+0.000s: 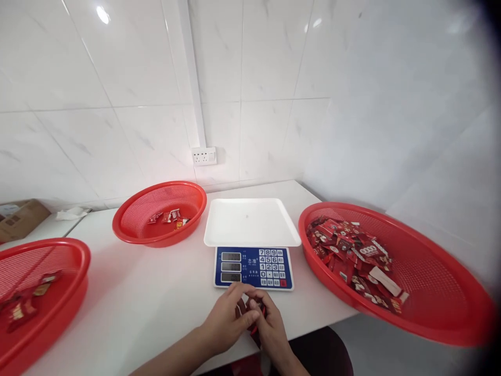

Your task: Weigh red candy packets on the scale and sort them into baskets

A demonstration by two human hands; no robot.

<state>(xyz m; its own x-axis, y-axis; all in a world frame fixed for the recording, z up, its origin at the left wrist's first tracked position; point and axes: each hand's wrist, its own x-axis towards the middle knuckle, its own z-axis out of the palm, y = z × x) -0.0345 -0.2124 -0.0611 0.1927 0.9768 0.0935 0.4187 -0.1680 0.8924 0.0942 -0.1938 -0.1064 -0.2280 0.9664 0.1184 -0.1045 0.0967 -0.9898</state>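
Note:
My left hand [227,318] and my right hand [270,324] meet at the table's front edge, just in front of the scale's blue keypad [253,267]. Both hands are closed together around a small red packet [254,328], of which only a sliver shows between the fingers. The white scale tray [250,222] sits bare behind them. A big red basket [430,313] at the right holds a heap of red packets [352,256].
A smaller red basket [136,224] with a few packets stands at the back left of the scale. Another red basket [58,292] with some packets is at the far left. A cardboard box [21,216] and a wall socket [204,155] lie behind.

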